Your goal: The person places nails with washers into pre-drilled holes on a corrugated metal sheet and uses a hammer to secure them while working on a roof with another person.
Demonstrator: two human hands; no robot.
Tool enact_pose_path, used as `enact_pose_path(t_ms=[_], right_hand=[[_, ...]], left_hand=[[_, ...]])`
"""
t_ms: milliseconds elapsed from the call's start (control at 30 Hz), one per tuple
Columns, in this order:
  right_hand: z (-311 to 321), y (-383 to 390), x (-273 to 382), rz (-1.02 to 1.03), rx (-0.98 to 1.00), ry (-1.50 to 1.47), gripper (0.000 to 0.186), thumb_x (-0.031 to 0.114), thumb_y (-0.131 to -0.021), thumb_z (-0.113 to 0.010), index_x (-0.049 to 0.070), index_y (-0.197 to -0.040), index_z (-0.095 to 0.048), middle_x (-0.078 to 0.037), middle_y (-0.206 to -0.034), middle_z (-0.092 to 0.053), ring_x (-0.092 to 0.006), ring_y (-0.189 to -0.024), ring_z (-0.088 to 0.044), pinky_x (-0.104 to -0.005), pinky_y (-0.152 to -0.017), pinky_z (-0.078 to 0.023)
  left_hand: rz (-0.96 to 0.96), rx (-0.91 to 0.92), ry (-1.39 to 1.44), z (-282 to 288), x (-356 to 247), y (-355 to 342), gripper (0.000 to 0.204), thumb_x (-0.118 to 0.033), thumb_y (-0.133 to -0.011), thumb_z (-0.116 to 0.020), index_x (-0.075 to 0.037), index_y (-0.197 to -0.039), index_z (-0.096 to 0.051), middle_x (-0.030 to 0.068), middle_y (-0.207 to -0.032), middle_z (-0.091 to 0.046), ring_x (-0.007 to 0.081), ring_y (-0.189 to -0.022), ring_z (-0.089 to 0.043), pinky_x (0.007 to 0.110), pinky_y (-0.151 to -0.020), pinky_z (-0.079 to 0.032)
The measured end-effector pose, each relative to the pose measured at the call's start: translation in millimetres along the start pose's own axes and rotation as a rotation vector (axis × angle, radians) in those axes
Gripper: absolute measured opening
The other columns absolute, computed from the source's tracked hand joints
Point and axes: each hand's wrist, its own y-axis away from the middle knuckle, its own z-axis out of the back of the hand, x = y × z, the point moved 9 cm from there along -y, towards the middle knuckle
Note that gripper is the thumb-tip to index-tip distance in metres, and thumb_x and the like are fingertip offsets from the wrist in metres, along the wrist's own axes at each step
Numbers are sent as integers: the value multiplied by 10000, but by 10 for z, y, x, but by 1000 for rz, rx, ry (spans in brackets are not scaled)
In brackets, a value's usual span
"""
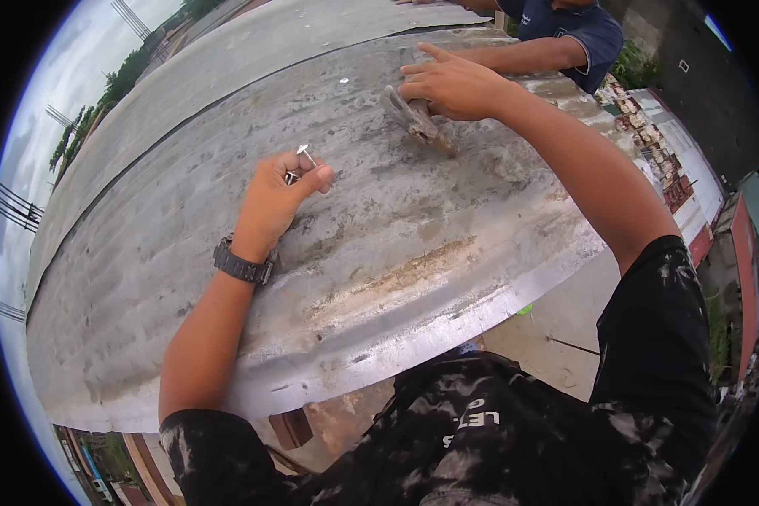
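Note:
My left hand (280, 192), a dark watch (243, 263) on its wrist, is closed around several roofing nails. One roofing nail (306, 154) with a wide, pale head sticks up between thumb and fingers; others show partly in the palm. My right hand (454, 83) reaches over the corrugated metal roof sheet (379, 219) with its fingers apart. Just below those fingers lies a weathered grey-brown chunk (419, 122), which looks like wood. Whether the hand touches it I cannot tell. A small pale disc (343, 81), like a nail head, shows on the sheet farther off.
At the far right, another person in a dark blue shirt (557, 34) leans an arm (531, 57) on the roof. A smoother grey sheet (253, 51) overlaps beyond a dark seam. The roof's near edge (379, 371) bends in front of my body, with lower ground (531, 346) beneath.

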Motion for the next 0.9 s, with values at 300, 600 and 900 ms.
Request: enact_pose_path(t_ms=[300,600,900], right_hand=[[1394,474,183,-132,-528,135,393,338,-1034,-649,-18,-1201,-632,-116,-981,-666,-262,-845,-668,-421,-814,-588],[2972,1336,230,-421,-1048,-544,281,180,-1083,-616,43,-1321,-551,21,-840,-597,-21,-543,-477,-198,-484,-415],[1908,2797,157,-1037,-570,-1714,436,266,-1051,-601,-68,-1331,-581,-69,-965,-635,-127,-711,-605,-262,-536,-531]], left_hand=[[-101,62,-101,-294,-28,-710,282,-323,-966,-790,-44,-932,-759,-4,-809,-736,22,-549,-452,234,-531,-347],[-145,-16,-326,-733,42,-1173,299,-294,-932,-784,-19,-819,-745,59,-725,-740,149,-683,-631,335,-710,-500],[-135,-7,-202,-728,247,-1254,312,-286,-914,-813,11,-839,-754,83,-748,-750,148,-689,-645,340,-697,-506]])
